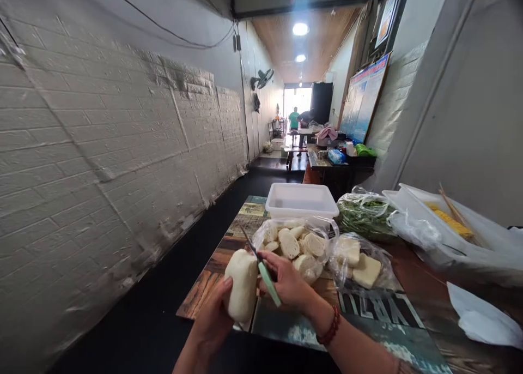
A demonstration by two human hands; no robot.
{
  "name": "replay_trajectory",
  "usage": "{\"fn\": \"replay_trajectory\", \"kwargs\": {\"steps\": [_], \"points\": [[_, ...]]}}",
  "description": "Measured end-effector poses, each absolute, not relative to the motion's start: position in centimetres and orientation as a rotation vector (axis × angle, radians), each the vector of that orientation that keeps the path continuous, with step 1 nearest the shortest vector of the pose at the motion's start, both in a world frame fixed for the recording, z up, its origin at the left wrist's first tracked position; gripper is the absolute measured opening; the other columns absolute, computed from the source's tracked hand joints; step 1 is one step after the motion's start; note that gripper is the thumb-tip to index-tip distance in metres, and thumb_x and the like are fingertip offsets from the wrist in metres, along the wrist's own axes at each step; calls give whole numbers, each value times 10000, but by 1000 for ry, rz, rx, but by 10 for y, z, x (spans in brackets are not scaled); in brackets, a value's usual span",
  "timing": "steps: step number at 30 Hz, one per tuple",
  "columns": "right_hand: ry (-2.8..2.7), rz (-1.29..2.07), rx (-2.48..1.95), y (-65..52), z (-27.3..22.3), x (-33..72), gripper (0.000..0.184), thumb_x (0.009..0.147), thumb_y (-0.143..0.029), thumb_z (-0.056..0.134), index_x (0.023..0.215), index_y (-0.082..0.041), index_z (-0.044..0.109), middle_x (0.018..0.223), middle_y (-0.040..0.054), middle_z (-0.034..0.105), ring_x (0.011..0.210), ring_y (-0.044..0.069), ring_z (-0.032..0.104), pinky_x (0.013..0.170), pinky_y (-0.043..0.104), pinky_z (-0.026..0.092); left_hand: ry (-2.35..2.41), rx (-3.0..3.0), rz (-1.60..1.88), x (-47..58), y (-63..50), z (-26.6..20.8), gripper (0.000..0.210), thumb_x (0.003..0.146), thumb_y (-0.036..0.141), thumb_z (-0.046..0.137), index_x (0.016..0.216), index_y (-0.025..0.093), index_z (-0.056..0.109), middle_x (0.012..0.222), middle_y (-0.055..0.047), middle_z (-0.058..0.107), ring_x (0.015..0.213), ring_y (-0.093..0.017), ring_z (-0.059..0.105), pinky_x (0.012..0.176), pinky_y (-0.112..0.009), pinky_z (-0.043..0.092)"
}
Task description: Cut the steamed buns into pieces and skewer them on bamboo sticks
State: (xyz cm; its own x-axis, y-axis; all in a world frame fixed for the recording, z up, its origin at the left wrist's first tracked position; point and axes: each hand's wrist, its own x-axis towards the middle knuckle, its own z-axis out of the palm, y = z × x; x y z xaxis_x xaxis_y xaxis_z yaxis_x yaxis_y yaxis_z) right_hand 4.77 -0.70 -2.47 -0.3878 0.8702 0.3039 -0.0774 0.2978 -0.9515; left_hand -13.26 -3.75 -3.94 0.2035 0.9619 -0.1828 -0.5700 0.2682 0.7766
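My left hand point(214, 317) is wrapped round a pale, smooth steamed bun loaf point(241, 289), held upright above the table's near edge. A knife point(267, 282) with a light green handle is in my right hand point(288, 281), its dark blade pointing up and away beside the top of the loaf. Just beyond my hands, a clear plastic bag point(329, 248) holds several cut white slices point(289, 244). To its right, another clear bag holds pale square blocks point(366, 270). Part of the loaf's left side is covered by my left fingers.
Behind the slices stands a white plastic tub point(302, 199). Bagged greens point(365, 213) and a white bin point(433, 199) with yellow food and sticks are at the right. White paper point(486, 319) lies near the right edge. Two people point(294, 118) are far down the room.
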Motion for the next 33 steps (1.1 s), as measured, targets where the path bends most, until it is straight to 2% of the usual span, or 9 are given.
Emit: {"fn": "replay_trajectory", "kwargs": {"steps": [4,6,10,15,19,23,28,33], "points": [[-1630,1319,-658,-14,-20,42,495,653,-132,667,1140,-219,661,941,-13,715,891,196,690,848,312,560,806,568,1204,-148,-46,-48,365,690,348,826,1001,171,755,773,-61,764,804,-301,730,690,-336,575],[-1636,1354,-638,-19,-16,43,464,675,-177,713,1135,-219,669,949,-7,715,880,195,690,821,310,568,807,550,1243,-154,-51,-53,341,695,321,819,1000,181,757,839,-64,777,796,-293,731,677,-332,578],[-1553,1392,-708,-23,-9,55,498,741,-282,753,1219,-220,627,969,18,742,731,161,685,678,291,579,785,528,1236,-160,-59,-60,327,734,327,798,1025,184,757,905,-85,787,839,-306,738,717,-349,590],[-1327,1165,-913,-12,-10,93,522,776,-349,747,1256,-210,598,1051,79,762,847,203,714,726,327,586,740,495,1211,-157,-64,-56,286,742,307,790,1003,193,761,889,-77,795,798,-275,747,692,-311,594],[-1147,935,-1009,-4,-15,130,623,796,-408,736,1350,-218,520,1116,108,752,885,222,724,765,365,593,707,496,1222,-151,-68,-53,284,757,324,775,997,177,746,798,-71,783,767,-274,748,651,-298,589],[-1369,809,-1126,-7,-17,137,592,833,-369,696,1376,-217,513,1145,117,746,952,244,725,835,390,584,694,485,1239,-147,-71,-50,307,737,345,794,970,152,744,773,-84,776,723,-273,743,638,-303,591],[-1850,604,-1229,-4,-19,101,477,873,-213,599,1347,-251,575,1163,66,751,1060,246,703,928,379,550,712,471,1266,-144,-73,-44,361,711,348,820,1000,148,738,774,-90,776,651,-258,730,603,-310,590],[-2067,497,-1266,14,-17,79,447,876,-175,580,1318,-239,608,1102,48,770,980,224,723,896,326,548,766,470,1291,-142,-76,-39,393,660,342,860,969,128,743,782,-109,776,703,-288,738,603,-308,587]]}}
